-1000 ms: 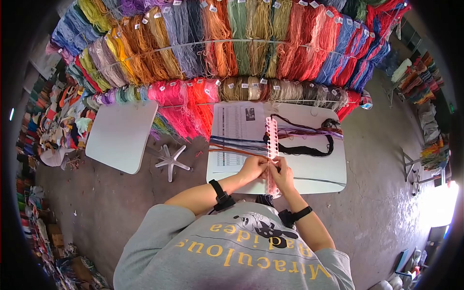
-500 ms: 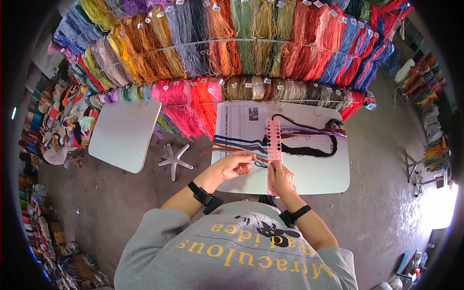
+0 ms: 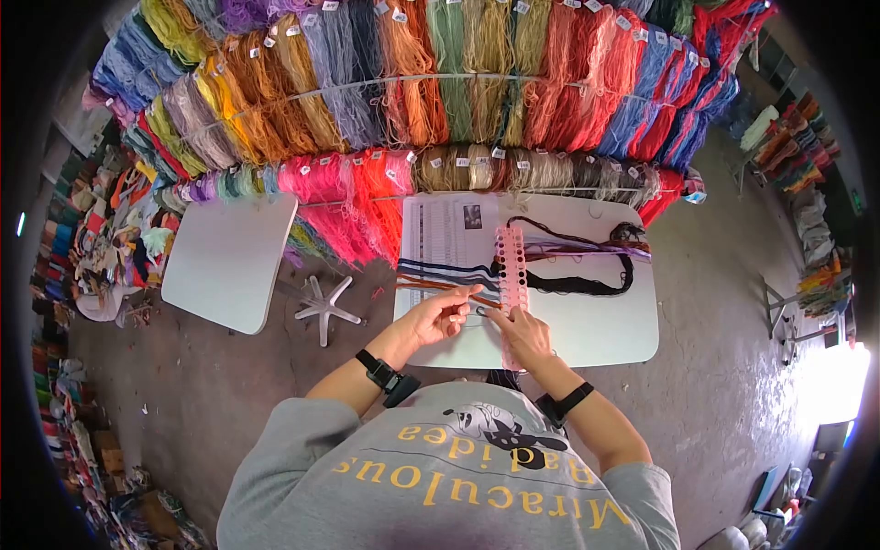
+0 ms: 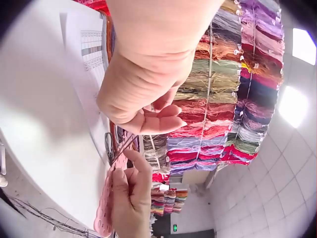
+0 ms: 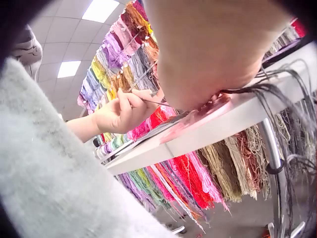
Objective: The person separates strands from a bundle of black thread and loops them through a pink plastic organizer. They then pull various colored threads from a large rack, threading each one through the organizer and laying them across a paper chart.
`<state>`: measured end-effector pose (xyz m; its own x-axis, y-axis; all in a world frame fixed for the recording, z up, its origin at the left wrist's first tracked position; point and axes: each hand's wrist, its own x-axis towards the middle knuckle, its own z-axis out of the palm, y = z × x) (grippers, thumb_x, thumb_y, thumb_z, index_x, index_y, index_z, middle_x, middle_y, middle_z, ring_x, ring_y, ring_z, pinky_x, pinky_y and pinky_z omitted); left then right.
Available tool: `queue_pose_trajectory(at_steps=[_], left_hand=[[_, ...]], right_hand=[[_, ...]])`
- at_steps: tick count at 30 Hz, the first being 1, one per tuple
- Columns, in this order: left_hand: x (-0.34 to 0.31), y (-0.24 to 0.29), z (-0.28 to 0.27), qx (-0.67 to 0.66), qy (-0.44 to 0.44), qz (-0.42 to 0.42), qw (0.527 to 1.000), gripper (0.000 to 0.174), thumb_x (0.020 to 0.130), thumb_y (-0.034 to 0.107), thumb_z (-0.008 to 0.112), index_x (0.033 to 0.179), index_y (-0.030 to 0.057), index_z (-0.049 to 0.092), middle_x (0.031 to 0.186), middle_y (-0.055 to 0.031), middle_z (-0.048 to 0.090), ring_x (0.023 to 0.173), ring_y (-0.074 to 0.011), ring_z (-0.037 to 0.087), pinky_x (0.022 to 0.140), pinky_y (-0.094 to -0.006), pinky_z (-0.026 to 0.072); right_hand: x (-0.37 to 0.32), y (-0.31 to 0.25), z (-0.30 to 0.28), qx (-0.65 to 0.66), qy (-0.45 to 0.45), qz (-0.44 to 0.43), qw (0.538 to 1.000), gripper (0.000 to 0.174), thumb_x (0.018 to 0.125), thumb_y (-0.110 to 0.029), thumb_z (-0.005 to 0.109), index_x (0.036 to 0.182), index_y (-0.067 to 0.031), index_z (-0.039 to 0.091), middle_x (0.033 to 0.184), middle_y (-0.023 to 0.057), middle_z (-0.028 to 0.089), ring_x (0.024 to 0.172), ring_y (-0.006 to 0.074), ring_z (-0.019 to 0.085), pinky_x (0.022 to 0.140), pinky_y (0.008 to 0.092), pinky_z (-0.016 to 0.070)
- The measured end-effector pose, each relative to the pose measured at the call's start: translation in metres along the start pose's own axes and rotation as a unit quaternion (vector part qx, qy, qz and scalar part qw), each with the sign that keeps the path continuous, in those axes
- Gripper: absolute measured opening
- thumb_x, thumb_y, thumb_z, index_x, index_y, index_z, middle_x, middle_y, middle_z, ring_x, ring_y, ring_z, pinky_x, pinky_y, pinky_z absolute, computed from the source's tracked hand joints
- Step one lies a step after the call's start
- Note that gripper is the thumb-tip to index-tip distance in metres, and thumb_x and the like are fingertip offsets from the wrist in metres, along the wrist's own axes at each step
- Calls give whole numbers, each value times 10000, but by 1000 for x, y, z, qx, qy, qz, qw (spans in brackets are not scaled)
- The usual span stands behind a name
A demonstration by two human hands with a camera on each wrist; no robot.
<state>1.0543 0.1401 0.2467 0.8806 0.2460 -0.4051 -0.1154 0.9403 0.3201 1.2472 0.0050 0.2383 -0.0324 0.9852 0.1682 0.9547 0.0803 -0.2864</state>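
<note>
2 hands meet at the near end of the long pink plastic strip with punched holes (image 3: 511, 261), which lies lengthwise on the white table (image 3: 596, 335). To do this well, I judge, draw the thin dark strand of floss (image 5: 154, 103) taut and level while the strip is pinned flat. The left hand (image 3: 446, 314), wrist raised, has its grip narrowed to a thumb-and-forefinger pinch on the strand. The right hand (image 3: 524, 336) rests fingers-forward on the strip. I cannot tell whether its grip closes on anything.
</note>
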Motion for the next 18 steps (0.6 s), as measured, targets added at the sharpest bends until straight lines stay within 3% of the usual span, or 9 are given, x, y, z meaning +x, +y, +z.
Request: queue_pose_trajectory(at_steps=[4, 11, 13, 18], left_hand=[[-6, -4, 8, 35, 12, 1, 999, 345, 933, 155, 543, 1277, 147, 515, 707, 40, 510, 546, -30, 478, 492, -157, 455], [2, -10, -5, 138, 74, 43, 987, 336, 916, 124, 544, 1250, 133, 518, 652, 50, 491, 517, -33, 448, 451, -174, 367], [8, -15, -7, 205, 152, 71, 964, 277, 885, 121, 558, 1160, 97, 541, 660, 28, 502, 488, -57, 453, 445, -209, 349], [21, -25, 1, 249, 137, 50, 957, 129, 896, 119, 554, 1017, 78, 546, 648, 24, 480, 495, -66, 413, 454, -231, 333]], right_hand=[[6, 1, -3, -36, -44, -41, 998, 473, 831, -132, 516, 1261, -327, 489, 863, 102, 554, 723, 277, 631, 558, 384, 523], [21, -4, -15, -55, -143, -39, 987, 562, 817, -95, 522, 1322, -324, 435, 884, 118, 581, 702, 274, 644, 527, 409, 519], [20, -3, -16, -52, -149, -37, 987, 649, 799, -74, 541, 1374, -325, 373, 889, 115, 586, 712, 269, 646, 521, 408, 519], [16, -1, -14, -44, -137, -32, 989, 703, 793, -71, 553, 1410, -318, 322, 888, 106, 584, 716, 270, 646, 523, 403, 521]])
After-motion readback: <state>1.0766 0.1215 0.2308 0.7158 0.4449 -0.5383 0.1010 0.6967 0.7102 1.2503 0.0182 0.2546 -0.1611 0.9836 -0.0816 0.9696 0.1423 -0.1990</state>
